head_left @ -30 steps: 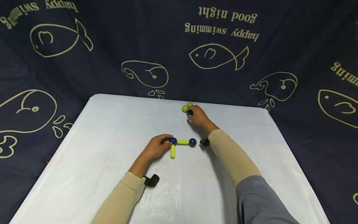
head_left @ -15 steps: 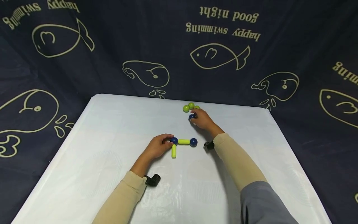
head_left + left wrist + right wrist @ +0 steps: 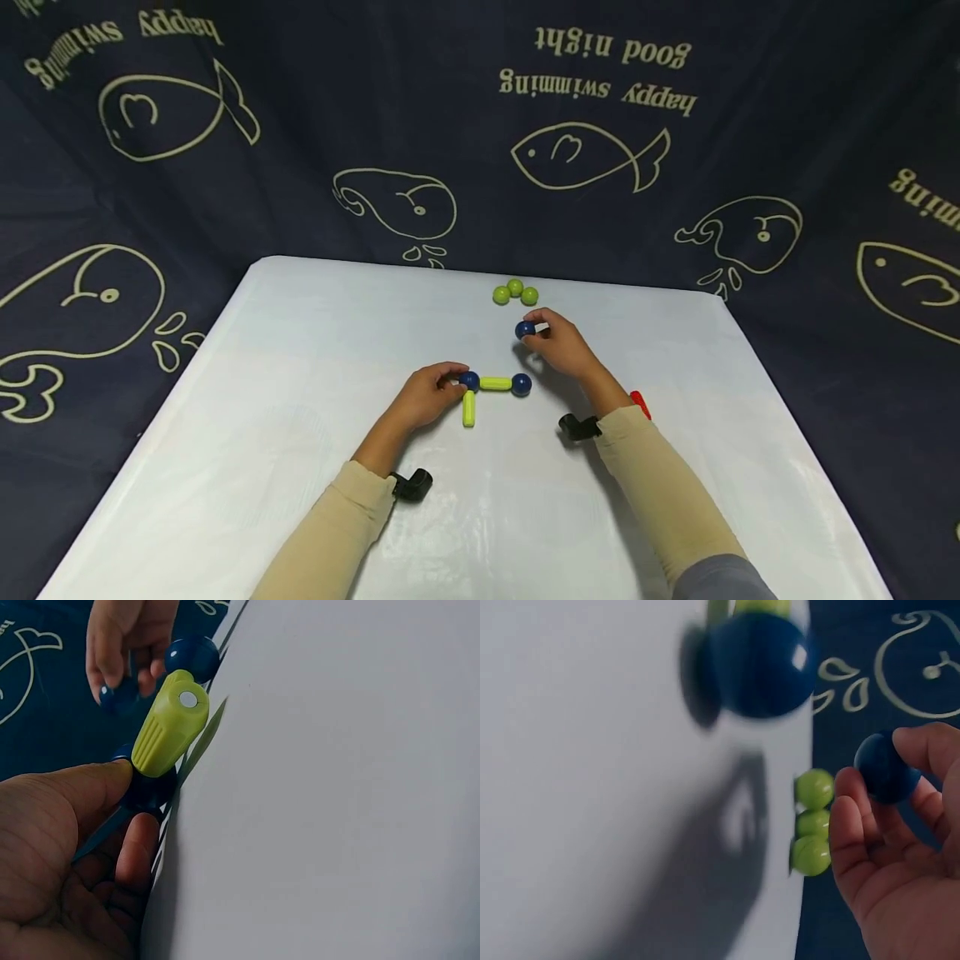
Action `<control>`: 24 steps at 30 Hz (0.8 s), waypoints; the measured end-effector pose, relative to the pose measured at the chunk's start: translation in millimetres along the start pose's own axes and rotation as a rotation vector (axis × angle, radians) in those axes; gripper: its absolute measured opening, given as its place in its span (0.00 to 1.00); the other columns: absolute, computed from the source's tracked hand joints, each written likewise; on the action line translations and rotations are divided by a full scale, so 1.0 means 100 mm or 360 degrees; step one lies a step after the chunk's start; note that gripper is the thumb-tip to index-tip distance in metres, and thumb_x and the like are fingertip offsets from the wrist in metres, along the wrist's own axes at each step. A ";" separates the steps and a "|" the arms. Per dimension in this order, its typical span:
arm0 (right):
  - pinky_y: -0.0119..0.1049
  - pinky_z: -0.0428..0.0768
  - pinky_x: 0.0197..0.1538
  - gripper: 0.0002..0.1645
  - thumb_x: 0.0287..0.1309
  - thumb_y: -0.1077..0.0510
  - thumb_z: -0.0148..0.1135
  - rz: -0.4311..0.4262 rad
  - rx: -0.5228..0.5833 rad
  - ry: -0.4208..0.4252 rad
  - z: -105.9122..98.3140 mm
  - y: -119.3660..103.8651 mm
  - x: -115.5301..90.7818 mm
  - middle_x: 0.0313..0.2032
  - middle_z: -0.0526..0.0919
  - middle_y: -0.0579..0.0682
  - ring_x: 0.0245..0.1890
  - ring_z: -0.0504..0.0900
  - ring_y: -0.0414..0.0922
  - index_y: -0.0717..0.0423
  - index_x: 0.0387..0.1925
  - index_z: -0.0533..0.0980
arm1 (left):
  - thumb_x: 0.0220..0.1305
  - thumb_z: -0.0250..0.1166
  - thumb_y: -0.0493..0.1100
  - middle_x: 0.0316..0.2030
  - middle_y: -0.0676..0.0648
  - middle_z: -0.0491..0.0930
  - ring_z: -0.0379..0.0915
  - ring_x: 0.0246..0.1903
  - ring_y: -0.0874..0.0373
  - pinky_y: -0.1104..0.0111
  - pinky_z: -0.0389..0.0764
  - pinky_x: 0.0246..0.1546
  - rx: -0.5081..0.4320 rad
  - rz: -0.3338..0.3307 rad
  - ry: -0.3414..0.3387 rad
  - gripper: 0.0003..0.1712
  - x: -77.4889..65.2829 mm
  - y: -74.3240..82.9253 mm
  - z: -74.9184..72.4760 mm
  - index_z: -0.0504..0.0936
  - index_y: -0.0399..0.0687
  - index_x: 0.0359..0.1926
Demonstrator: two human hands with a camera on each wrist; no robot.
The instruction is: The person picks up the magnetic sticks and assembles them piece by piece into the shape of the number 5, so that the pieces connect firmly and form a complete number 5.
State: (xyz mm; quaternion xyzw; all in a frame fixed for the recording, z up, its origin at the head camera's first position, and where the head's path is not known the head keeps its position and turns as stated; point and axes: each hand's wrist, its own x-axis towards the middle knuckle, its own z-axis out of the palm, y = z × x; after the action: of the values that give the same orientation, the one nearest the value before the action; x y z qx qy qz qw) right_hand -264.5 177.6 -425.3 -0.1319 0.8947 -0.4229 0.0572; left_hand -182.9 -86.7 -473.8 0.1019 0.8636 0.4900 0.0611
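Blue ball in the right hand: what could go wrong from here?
The right hand pinches that blue ball above the white table, so it could slip and roll. The left hand grips the corner ball; a jolt might loosen the yellow-green rod with the free end. The right sleeve partly hides a red piece and could brush it.

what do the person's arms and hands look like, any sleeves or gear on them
The left hand and right hand are bare, without gloves. The left sleeve and right sleeve are beige, with grey cloth further up the right arm. Each wrist carries a small black device. No cables show.
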 end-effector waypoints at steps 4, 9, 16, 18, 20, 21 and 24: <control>0.41 0.75 0.42 0.21 0.63 0.57 0.65 0.0006 0.0059 0.0061 0.02 -0.08 -0.24 0.51 0.79 0.53 0.44 0.79 0.48 0.53 0.56 0.73 | 0.67 0.65 0.43 0.32 0.52 0.79 0.72 0.31 0.57 0.63 0.71 0.35 0.0008 -0.0003 0.0023 0.18 0.01 0.02 0.00 0.82 0.49 0.57; 0.38 0.76 0.40 0.21 0.62 0.60 0.65 -0.0013 0.0159 0.0067 0.15 -0.16 -0.55 0.52 0.78 0.53 0.41 0.79 0.48 0.54 0.55 0.73 | 0.67 0.65 0.44 0.34 0.52 0.80 0.72 0.33 0.58 0.63 0.72 0.37 0.0032 -0.0033 0.0017 0.19 0.00 -0.01 0.01 0.82 0.50 0.58; 0.34 0.75 0.34 0.19 0.60 0.63 0.68 -0.0031 0.0313 0.0050 0.46 -0.24 -0.91 0.45 0.79 0.53 0.34 0.77 0.44 0.54 0.52 0.74 | 0.67 0.66 0.45 0.35 0.52 0.80 0.72 0.33 0.58 0.63 0.72 0.37 0.0046 -0.0052 0.0020 0.19 -0.01 -0.04 0.04 0.82 0.49 0.58; 0.33 0.73 0.32 0.18 0.60 0.63 0.69 -0.0020 0.0345 0.0039 0.52 -0.25 -0.97 0.40 0.79 0.52 0.32 0.75 0.43 0.53 0.51 0.75 | 0.67 0.66 0.45 0.36 0.51 0.81 0.72 0.34 0.58 0.62 0.73 0.38 0.0048 -0.0053 0.0023 0.19 0.00 -0.02 0.04 0.82 0.49 0.58; 0.32 0.73 0.30 0.17 0.59 0.64 0.68 -0.0001 0.0384 0.0012 0.58 -0.26 -1.02 0.39 0.79 0.51 0.30 0.75 0.42 0.54 0.50 0.75 | 0.68 0.66 0.45 0.37 0.51 0.81 0.73 0.34 0.57 0.62 0.73 0.39 0.0053 -0.0045 0.0023 0.19 0.00 -0.02 0.04 0.82 0.49 0.59; 0.32 0.73 0.29 0.17 0.59 0.64 0.68 0.0010 0.0405 -0.0002 0.61 -0.26 -1.04 0.39 0.79 0.51 0.30 0.76 0.41 0.55 0.49 0.75 | 0.68 0.65 0.45 0.37 0.50 0.81 0.73 0.35 0.57 0.61 0.73 0.39 0.0053 -0.0037 0.0025 0.20 0.00 -0.01 0.04 0.82 0.49 0.59; 0.32 0.73 0.28 0.17 0.58 0.66 0.67 0.0049 0.0488 -0.0060 0.68 -0.28 -1.09 0.41 0.80 0.52 0.28 0.77 0.40 0.58 0.49 0.74 | 0.68 0.65 0.45 0.39 0.49 0.82 0.73 0.36 0.57 0.61 0.73 0.40 0.0065 -0.0004 0.0043 0.19 0.02 0.01 0.03 0.82 0.47 0.58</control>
State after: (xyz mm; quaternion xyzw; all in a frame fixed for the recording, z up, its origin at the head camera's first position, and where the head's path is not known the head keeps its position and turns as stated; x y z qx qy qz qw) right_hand -140.7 141.4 -448.2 -0.1157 0.8203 -0.5511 0.1001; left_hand -183.7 -83.3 -474.8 0.0956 0.8743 0.4734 0.0478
